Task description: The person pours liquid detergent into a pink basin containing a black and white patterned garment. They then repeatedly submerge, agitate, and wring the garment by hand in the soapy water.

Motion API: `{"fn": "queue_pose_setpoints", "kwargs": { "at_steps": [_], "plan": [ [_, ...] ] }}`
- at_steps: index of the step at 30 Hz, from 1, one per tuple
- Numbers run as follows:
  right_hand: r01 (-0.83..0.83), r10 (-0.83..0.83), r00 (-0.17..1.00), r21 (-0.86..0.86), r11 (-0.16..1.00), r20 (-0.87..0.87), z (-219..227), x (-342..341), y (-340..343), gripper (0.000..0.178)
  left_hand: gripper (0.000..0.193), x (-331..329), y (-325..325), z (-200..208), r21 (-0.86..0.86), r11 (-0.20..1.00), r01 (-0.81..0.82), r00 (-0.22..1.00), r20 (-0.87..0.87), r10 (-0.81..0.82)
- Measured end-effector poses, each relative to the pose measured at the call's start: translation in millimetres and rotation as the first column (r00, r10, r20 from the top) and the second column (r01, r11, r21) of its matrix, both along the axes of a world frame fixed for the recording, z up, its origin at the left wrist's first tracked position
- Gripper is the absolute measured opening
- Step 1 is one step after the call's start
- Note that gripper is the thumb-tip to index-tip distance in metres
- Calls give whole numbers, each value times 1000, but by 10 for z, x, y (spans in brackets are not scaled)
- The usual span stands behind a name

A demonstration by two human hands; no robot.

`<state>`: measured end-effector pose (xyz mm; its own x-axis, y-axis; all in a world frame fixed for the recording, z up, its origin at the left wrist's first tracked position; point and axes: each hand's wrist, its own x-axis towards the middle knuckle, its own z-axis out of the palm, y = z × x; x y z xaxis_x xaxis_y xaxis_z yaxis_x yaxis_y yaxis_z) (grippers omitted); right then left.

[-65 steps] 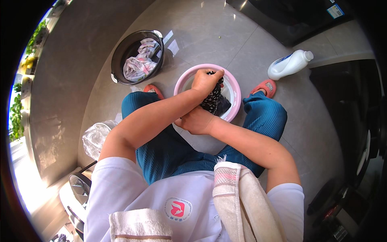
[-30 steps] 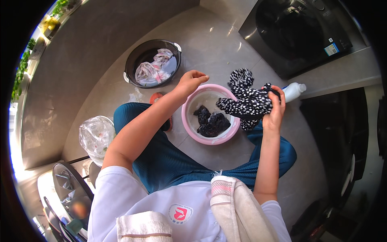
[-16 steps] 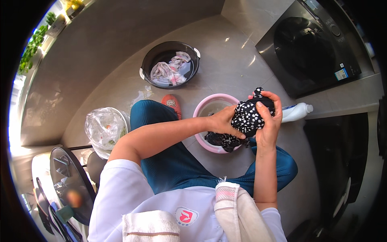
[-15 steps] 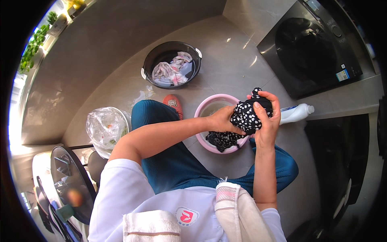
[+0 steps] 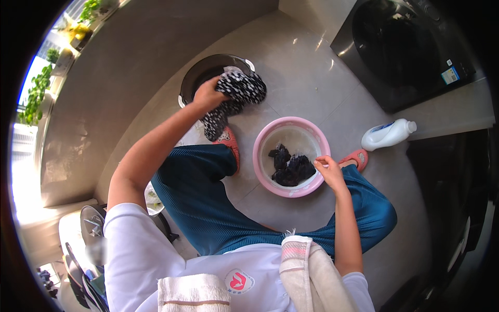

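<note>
My left hand (image 5: pixel 209 93) is closed on a black garment with white spots (image 5: pixel 242 87). The bunched cloth hangs over the near right side of a dark grey basin (image 5: pixel 195 73) with white handles, covering most of the basin's contents. At the right rim of a pink basin (image 5: pixel 264 176), my right hand (image 5: pixel 329 171) has its fingers loosely bent and holds nothing that I can see. Inside that basin, dark wet cloth (image 5: pixel 291 169) lies bunched in shallow, cloudy water.
A white bottle (image 5: pixel 387 134) lies on its side on the tiled floor, right of the pink basin. Beyond it stands a dark front-loading washing machine (image 5: pixel 392 52). My feet in red slippers (image 5: pixel 226 145) are on both sides of the pink basin. Potted plants (image 5: pixel 39 96) line the sill at left.
My left hand has carried the spotted garment from above the pink basin to the dark basin at far left. My right hand has let go of it and lowered to the pink rim.
</note>
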<state>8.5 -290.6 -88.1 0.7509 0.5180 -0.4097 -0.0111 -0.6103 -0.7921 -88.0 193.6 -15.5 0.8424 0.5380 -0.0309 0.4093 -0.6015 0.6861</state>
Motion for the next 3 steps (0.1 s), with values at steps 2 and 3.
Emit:
{"fn": "queue_pose_setpoints", "kwargs": {
  "at_steps": [2,3],
  "plan": [
    [-75,81,997,-181,981,22,-468,8,-150,45,66,137,456,-190,135,984,-120,993,-2,121],
    [-92,98,995,-255,963,13,-694,40,-209,49,68,193,689,-296,138,979,-152,988,11,152]
  ]
}}
